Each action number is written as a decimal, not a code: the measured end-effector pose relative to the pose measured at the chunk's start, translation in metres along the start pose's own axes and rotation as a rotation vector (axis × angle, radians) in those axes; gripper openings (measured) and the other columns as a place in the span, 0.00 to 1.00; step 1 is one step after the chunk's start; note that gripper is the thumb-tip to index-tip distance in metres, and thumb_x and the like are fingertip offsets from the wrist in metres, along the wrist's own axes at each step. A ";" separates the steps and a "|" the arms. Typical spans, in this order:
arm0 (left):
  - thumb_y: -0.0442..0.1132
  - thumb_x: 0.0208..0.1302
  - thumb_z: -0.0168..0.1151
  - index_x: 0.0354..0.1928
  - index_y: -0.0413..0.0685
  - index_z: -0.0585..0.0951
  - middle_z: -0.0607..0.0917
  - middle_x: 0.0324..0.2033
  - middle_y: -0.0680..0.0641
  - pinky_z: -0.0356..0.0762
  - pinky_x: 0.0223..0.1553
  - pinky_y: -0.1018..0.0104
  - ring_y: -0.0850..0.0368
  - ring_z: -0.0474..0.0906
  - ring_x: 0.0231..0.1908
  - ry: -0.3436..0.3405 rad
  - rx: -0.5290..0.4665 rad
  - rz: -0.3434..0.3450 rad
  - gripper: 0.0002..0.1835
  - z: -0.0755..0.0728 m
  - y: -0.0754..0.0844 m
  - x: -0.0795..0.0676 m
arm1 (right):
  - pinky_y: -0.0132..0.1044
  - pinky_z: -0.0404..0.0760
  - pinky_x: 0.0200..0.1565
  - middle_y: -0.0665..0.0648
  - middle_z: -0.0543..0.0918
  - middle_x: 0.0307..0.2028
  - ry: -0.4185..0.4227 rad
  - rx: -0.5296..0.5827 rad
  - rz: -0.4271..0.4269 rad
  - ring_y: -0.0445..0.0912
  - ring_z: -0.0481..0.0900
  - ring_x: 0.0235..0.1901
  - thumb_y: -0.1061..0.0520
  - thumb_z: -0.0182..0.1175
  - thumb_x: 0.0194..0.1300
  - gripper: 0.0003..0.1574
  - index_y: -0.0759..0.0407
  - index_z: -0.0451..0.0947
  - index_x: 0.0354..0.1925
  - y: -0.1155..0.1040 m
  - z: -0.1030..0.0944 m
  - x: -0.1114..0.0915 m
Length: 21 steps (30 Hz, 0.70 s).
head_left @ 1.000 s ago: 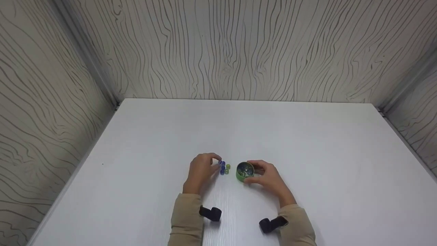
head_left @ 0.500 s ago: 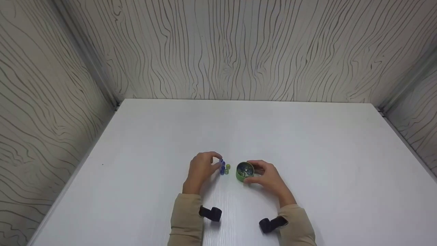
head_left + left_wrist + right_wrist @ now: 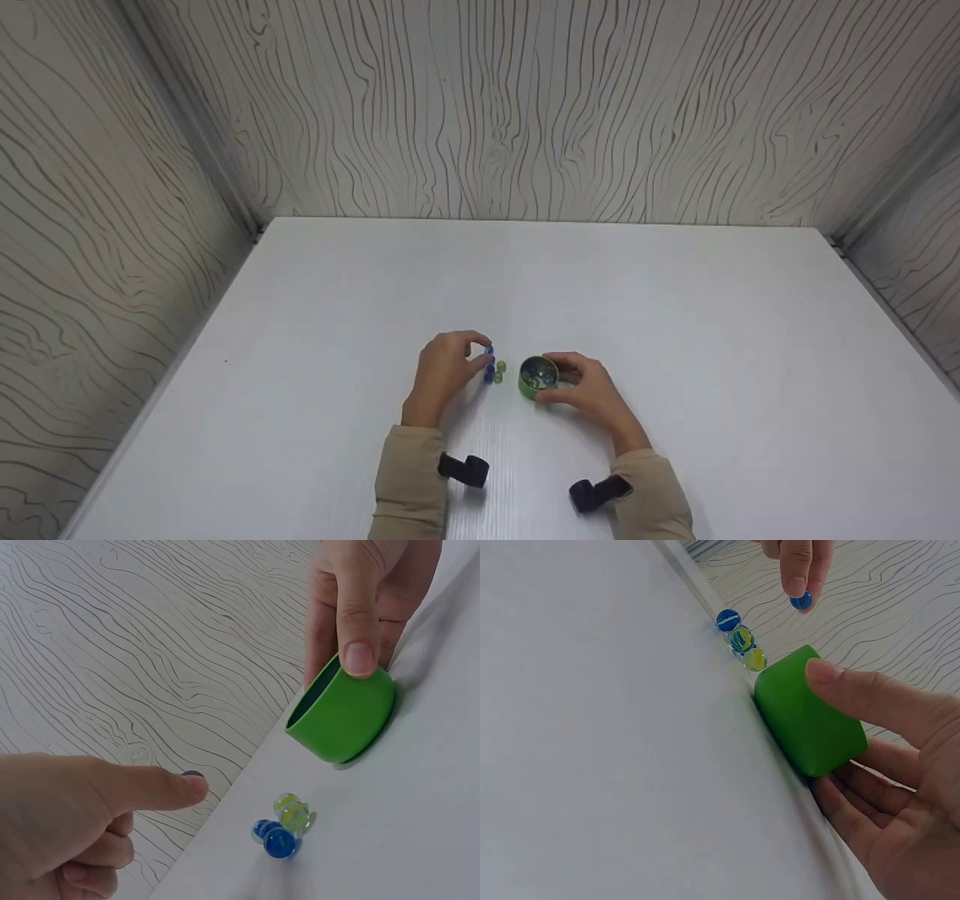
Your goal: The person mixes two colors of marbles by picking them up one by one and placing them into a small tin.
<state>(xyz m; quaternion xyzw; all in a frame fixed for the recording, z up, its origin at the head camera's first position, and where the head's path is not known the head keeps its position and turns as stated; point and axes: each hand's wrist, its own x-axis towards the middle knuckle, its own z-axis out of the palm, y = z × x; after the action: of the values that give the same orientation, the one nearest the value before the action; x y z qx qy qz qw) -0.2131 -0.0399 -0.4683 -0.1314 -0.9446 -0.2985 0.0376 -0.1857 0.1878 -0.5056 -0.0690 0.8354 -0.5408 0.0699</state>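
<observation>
Between thumb and index finger my left hand (image 3: pixel 444 373) pinches a blue marble (image 3: pixel 801 601), lifted above the table. Just below and beside it lie several glass marbles in a tight cluster: blue marbles (image 3: pixel 279 842) and yellow-green marbles (image 3: pixel 295 816). To their right stands a small green bowl (image 3: pixel 349 712), upright on the table. My right hand (image 3: pixel 592 388) grips the bowl from its right side, thumb on the near wall and fingers round the far wall. Inside the bowl several marbles (image 3: pixel 539 373) are visible from above in the head view.
A white table (image 3: pixel 675 315) spreads out around the hands. Behind it rises a wood-grain patterned wall (image 3: pixel 495 112), and a similar panel (image 3: pixel 82 247) stands on the left. Black wrist cameras (image 3: pixel 475 471) are strapped over the beige sleeves (image 3: pixel 409 480).
My left hand has raised the pinched blue marble slightly, up and a little to the right, away from the cluster. The right hand and the bowl have stayed in place.
</observation>
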 end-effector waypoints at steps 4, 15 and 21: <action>0.42 0.58 0.68 0.42 0.52 0.87 0.88 0.32 0.45 0.71 0.30 0.68 0.58 0.77 0.30 -0.006 -0.012 -0.006 0.10 -0.001 0.003 0.000 | 0.47 0.76 0.60 0.72 0.77 0.57 0.002 0.008 -0.007 0.63 0.78 0.57 0.59 0.74 0.49 0.42 0.71 0.71 0.60 -0.001 0.000 -0.001; 0.42 0.59 0.68 0.42 0.51 0.87 0.88 0.33 0.46 0.73 0.31 0.68 0.59 0.77 0.30 -0.029 -0.033 0.001 0.10 -0.003 0.013 -0.001 | 0.48 0.75 0.60 0.70 0.77 0.58 0.008 0.020 0.006 0.61 0.78 0.58 0.58 0.74 0.50 0.42 0.70 0.70 0.60 -0.001 0.000 -0.001; 0.43 0.60 0.67 0.43 0.52 0.87 0.88 0.34 0.48 0.74 0.32 0.68 0.60 0.77 0.31 -0.055 -0.035 -0.015 0.10 -0.001 0.019 -0.001 | 0.47 0.75 0.61 0.70 0.77 0.58 -0.002 0.025 0.001 0.61 0.78 0.58 0.57 0.74 0.50 0.42 0.70 0.70 0.60 -0.001 -0.001 -0.001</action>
<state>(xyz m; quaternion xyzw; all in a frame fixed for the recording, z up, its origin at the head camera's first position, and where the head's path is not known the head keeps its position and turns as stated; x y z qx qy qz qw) -0.2069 -0.0261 -0.4569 -0.1332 -0.9408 -0.3116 0.0073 -0.1848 0.1879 -0.5041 -0.0683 0.8285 -0.5511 0.0719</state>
